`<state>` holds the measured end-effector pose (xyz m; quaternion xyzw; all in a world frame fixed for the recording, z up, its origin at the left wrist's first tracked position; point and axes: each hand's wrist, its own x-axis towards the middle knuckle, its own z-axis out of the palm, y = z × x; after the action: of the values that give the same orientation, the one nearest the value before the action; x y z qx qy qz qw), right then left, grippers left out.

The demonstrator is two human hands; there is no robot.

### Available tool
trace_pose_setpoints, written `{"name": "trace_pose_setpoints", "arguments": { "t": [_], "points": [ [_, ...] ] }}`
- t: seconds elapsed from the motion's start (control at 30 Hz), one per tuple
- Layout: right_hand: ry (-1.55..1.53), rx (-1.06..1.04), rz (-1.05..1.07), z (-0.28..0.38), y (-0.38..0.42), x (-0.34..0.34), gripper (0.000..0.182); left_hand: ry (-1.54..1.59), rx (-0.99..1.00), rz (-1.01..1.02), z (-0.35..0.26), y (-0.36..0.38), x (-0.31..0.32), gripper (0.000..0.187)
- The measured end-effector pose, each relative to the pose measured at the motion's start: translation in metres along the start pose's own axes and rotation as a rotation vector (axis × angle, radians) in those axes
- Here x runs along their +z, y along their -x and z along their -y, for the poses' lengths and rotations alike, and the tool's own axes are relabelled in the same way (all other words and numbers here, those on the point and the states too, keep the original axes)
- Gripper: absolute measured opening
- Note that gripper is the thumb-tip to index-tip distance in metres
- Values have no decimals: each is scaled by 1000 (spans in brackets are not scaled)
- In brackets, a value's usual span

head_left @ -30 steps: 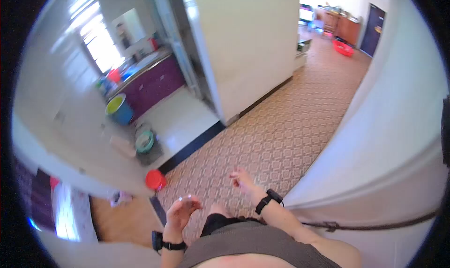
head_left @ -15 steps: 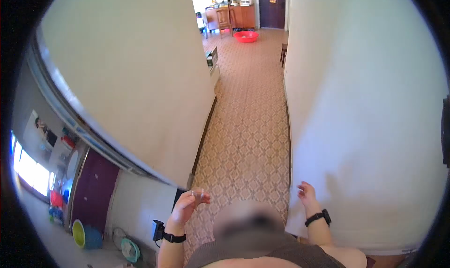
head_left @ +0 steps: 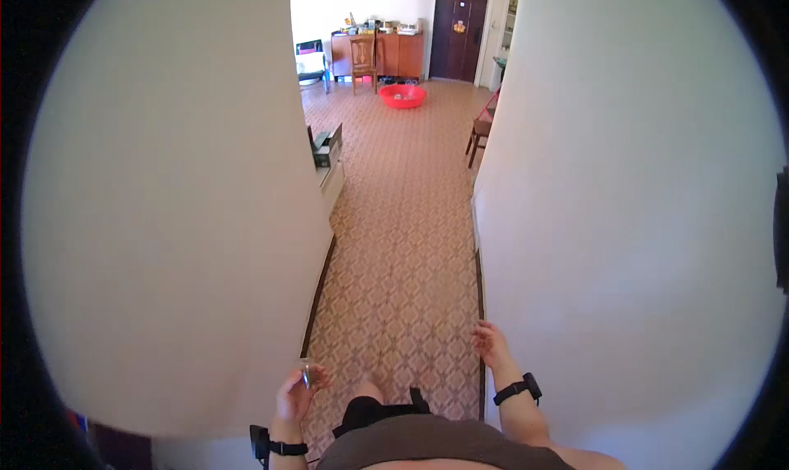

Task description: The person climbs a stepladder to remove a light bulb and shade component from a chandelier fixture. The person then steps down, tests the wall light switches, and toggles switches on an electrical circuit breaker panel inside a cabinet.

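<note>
At the lower left, my left hand is curled around a small shiny object, perhaps clear glass or metal, too small to name. My right hand is raised near the right wall, its fingers loosely bent and apart, with nothing visible in them. Each wrist wears a black strap with a small device. Beneath my hands lies the patterned floor of a narrow passage.
Pale walls stand close on the left and right. Ahead are a red basin on the floor, a wooden chair, a cabinet, a dark door, a stool-like seat and an open box.
The view has moved forward into the passage, so the basin and door look nearer. The side room at the left has mostly left view. Both hands appear further left in the picture.
</note>
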<state>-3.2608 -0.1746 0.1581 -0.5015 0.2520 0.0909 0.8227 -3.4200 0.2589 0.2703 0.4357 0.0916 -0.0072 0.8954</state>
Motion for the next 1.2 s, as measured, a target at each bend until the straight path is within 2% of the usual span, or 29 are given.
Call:
{"name": "trace_pose_setpoints", "arguments": {
  "t": [0.1,0.23,0.3,0.43,0.5,0.6,0.63,0.7,0.77,0.83,0.9,0.97,1.0,1.07,1.13,1.2],
  "points": [
    [52,19,31,38,-96,46,44,8,-4,3,-2,-119,-13,42],
    [-37,-11,-18,82,-203,38,42,-6,-12,-10,-35,-297,9,44],
    [-38,3,-309,100,-256,19,40,-22,-57,85,-54,-390,27,43],
    [-81,7,-468,155,-312,14,32,-123,-103,212,-94,-569,108,43],
    [-103,-15,-518,167,-359,17,27,-177,-114,489,-104,-660,142,43],
    [-218,90,-611,178,-456,19,8,-170,-68,548,-98,-791,173,42],
    [-214,98,-624,184,-498,24,8,-165,-83,544,-95,-831,181,42],
    [-268,84,-517,207,-581,35,7,-97,-56,511,-91,-898,187,41],
    [-260,129,-527,257,-672,74,9,-92,-22,487,-90,-956,189,41],
    [-223,41,-478,308,-768,129,11,-46,-87,236,-104,-1006,192,42],
    [-106,-17,-304,380,-851,204,20,-43,-86,218,-115,-1060,189,44],
    [-21,-41,-131,462,-915,291,29,-62,-19,97,-116,-1124,178,44],
    [-6,-36,-121,493,-954,312,29,-30,-4,66,-117,-1157,181,43],
    [84,-86,-60,536,-1034,352,34,-19,2,23,-116,-1238,182,44],
    [31,-111,-79,562,-1101,362,31,-37,-27,-23,-124,-1312,179,44],
    [-47,-166,-118,594,-1153,367,31,-63,-32,58,-133,-1411,197,45]
  ]
}}
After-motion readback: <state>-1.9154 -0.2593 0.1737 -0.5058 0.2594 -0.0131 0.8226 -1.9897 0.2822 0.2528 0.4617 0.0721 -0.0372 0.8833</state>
